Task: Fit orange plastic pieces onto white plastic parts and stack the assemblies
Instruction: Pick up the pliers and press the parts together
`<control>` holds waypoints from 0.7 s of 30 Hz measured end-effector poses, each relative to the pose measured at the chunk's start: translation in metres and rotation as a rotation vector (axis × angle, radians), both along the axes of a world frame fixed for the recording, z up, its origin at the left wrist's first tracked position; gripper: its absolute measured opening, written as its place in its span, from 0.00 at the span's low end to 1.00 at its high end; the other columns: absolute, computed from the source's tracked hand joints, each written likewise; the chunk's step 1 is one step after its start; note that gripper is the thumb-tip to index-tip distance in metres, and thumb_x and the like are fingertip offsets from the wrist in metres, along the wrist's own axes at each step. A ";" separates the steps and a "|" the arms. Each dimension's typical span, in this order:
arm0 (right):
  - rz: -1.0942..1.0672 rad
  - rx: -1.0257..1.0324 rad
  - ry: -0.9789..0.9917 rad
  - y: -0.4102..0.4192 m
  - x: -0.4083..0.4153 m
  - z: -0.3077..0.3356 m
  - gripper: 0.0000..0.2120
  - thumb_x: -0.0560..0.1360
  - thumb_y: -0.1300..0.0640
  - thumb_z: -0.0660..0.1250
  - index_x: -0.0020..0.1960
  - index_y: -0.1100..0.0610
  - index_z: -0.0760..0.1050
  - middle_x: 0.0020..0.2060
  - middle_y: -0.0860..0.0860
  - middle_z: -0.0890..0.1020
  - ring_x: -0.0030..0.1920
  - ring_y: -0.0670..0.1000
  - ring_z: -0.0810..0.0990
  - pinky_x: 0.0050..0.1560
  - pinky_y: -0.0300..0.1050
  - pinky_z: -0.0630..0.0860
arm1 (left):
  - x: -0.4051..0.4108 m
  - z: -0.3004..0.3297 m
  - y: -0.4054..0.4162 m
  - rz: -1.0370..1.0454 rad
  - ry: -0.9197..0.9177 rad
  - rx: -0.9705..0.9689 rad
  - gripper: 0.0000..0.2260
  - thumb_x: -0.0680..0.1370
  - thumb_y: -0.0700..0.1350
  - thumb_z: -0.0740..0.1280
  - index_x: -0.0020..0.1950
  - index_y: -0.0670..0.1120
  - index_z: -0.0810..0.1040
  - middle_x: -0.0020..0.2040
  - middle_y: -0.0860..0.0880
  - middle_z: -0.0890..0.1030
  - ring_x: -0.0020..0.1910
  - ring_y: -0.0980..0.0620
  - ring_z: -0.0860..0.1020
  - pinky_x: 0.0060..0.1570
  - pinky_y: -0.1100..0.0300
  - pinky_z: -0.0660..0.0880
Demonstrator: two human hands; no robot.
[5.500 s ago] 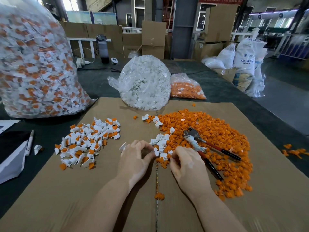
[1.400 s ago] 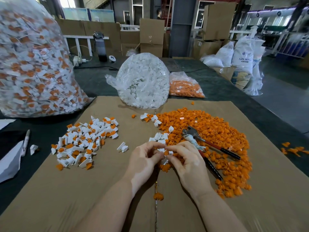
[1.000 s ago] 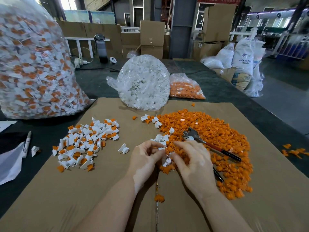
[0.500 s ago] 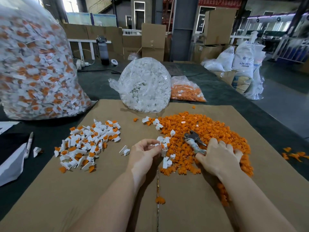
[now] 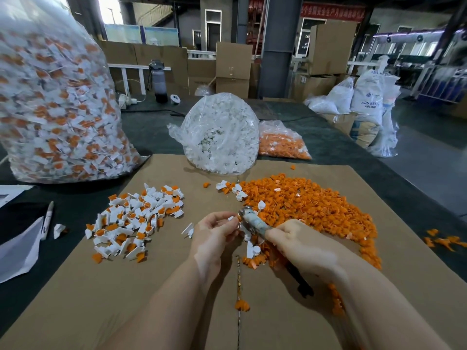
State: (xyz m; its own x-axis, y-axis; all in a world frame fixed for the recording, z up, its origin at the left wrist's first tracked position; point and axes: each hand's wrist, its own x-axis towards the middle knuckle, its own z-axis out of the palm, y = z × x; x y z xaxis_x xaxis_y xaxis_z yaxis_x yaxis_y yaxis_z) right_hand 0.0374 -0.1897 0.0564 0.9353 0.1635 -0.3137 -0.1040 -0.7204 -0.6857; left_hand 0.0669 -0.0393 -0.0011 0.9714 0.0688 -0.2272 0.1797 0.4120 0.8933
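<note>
Currently: big clear bag of finished orange-and-white assemblies (image 5: 58, 109) far left on the dark surface (image 5: 151, 137), standing tall. Smaller bag of white parts (image 5: 217, 135) centre back, bag of orange pieces (image 5: 283, 146) just right of it. Cardboard sheet (image 5: 151, 286) under all the working stock.

Loose orange pile (image 5: 310, 210) right of centre on the cardboard, few white parts mixed in at near-left edge. Finished pile (image 5: 136, 218) left of centre, loosely heaped, not neatly stacked.

Right hand (image 5: 298, 246) wrapped round pliers (image 5: 255, 223), handles running back under the palm, metal nose aimed up-left toward the other hand. Left hand (image 5: 214, 231) pinching a small white part (image 5: 231, 218) at fingertips, just beside the pliers' nose; orange bit seen at the meeting point, but can't tell if seated yet or if pliers actually touch it.

Handling, judged: moulded plastic, very light, stiff, smooth, so prone to flick out of a fingertip pinch under side load. Best held on the flat white tab, leaving the socket end free for the orange piece. Pliers likely for pressing the fit home; too much squeeze could crack or mark the part.

Orientation: white part's long axis roughly left-right in view, free end pointing right toward the pliers. Too small for finer detail.

Marker pen (image 5: 48, 218) and paper (image 5: 17, 248) at far left, clear of the work.
</note>
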 end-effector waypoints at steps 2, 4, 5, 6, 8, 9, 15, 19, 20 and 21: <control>-0.018 0.072 0.062 0.001 -0.001 0.002 0.16 0.80 0.52 0.53 0.40 0.60 0.71 0.32 0.58 0.78 0.34 0.57 0.81 0.35 0.46 0.72 | 0.000 0.000 0.000 0.005 0.010 0.024 0.05 0.74 0.32 0.67 0.47 0.39 0.77 0.34 0.45 0.78 0.28 0.56 0.76 0.27 0.66 0.75; -0.027 0.108 0.099 0.000 -0.001 0.005 0.16 0.80 0.52 0.53 0.40 0.60 0.71 0.34 0.59 0.79 0.38 0.58 0.82 0.33 0.44 0.73 | 0.001 0.001 0.000 0.014 0.023 0.036 0.05 0.74 0.32 0.67 0.47 0.40 0.77 0.36 0.44 0.79 0.31 0.54 0.76 0.28 0.67 0.76; -0.027 0.116 0.108 0.000 -0.001 0.005 0.16 0.80 0.52 0.53 0.39 0.60 0.70 0.34 0.58 0.78 0.37 0.57 0.82 0.31 0.41 0.72 | 0.001 0.001 0.000 0.019 0.028 0.039 0.05 0.75 0.32 0.67 0.48 0.40 0.77 0.37 0.43 0.79 0.32 0.53 0.76 0.28 0.67 0.76; -0.028 0.121 0.113 0.000 -0.001 0.005 0.16 0.80 0.52 0.53 0.39 0.59 0.70 0.34 0.58 0.78 0.36 0.56 0.81 0.30 0.40 0.72 | 0.001 0.001 -0.001 0.023 0.033 0.044 0.05 0.75 0.32 0.67 0.48 0.39 0.77 0.38 0.43 0.79 0.32 0.53 0.76 0.28 0.68 0.75; -0.035 0.130 0.125 0.000 -0.001 0.003 0.15 0.80 0.52 0.53 0.39 0.59 0.70 0.34 0.57 0.78 0.36 0.55 0.80 0.34 0.42 0.74 | 0.001 0.002 -0.002 0.027 0.038 0.048 0.05 0.75 0.32 0.66 0.50 0.38 0.77 0.38 0.43 0.79 0.30 0.55 0.76 0.27 0.68 0.75; -0.034 0.129 0.130 0.001 -0.001 0.002 0.15 0.80 0.52 0.53 0.40 0.59 0.70 0.34 0.57 0.78 0.37 0.55 0.80 0.36 0.44 0.75 | 0.001 0.002 -0.002 0.030 0.044 0.044 0.06 0.75 0.32 0.66 0.50 0.38 0.77 0.38 0.43 0.78 0.29 0.56 0.76 0.26 0.68 0.74; -0.003 0.112 0.154 0.001 0.001 0.001 0.17 0.80 0.49 0.53 0.43 0.59 0.73 0.34 0.55 0.79 0.38 0.53 0.81 0.35 0.42 0.74 | 0.001 0.003 0.000 0.029 0.068 -0.010 0.05 0.76 0.31 0.64 0.48 0.38 0.77 0.41 0.41 0.77 0.33 0.53 0.75 0.25 0.68 0.74; 0.019 0.085 0.157 0.004 0.001 -0.002 0.20 0.80 0.44 0.54 0.48 0.60 0.74 0.32 0.53 0.79 0.35 0.53 0.80 0.38 0.45 0.76 | 0.001 0.003 0.000 0.015 0.068 0.001 0.05 0.76 0.31 0.65 0.48 0.39 0.77 0.42 0.42 0.78 0.34 0.53 0.75 0.28 0.68 0.76; 0.025 0.048 0.119 0.006 0.001 -0.003 0.20 0.80 0.43 0.54 0.46 0.59 0.73 0.31 0.52 0.78 0.32 0.50 0.79 0.36 0.43 0.75 | 0.001 0.003 0.001 0.010 0.072 0.002 0.05 0.76 0.32 0.65 0.49 0.39 0.77 0.42 0.42 0.79 0.35 0.53 0.75 0.29 0.68 0.76; 0.031 -0.013 0.061 0.008 0.001 -0.004 0.19 0.80 0.42 0.54 0.43 0.57 0.71 0.29 0.51 0.76 0.29 0.48 0.76 0.33 0.40 0.71 | 0.001 0.003 0.002 0.007 0.076 0.002 0.05 0.76 0.32 0.65 0.49 0.40 0.77 0.43 0.42 0.79 0.35 0.53 0.75 0.29 0.68 0.76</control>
